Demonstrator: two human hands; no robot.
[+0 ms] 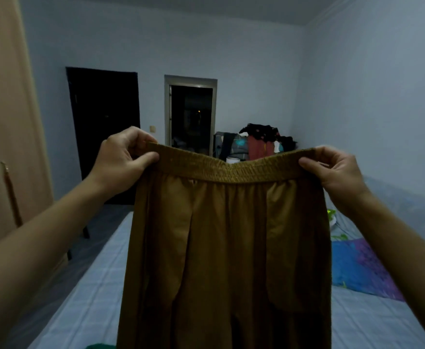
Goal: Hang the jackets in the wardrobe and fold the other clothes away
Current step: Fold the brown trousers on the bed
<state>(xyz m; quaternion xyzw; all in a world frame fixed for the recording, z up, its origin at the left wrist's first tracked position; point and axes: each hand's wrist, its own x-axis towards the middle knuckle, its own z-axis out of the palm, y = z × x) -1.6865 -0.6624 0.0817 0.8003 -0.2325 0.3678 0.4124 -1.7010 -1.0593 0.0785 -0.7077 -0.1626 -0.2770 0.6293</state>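
Observation:
A pair of mustard-brown trousers (226, 248) with an elastic waistband hangs in front of me, held up above the bed. My left hand (123, 157) pinches the waistband's left end between thumb and curled fingers. My right hand (332, 167) grips the right end the same way. The legs drop straight down and run out of the bottom of the view. The waistband is stretched wide between both hands.
The bed (93, 285) with a pale checked sheet lies below. A blue and purple cloth (360, 268) lies on its right side. A pile of clothes (259, 142) sits at the far end. The beige wardrobe (7, 147) stands at left, doors shut. A dark doorway (191, 117) is behind.

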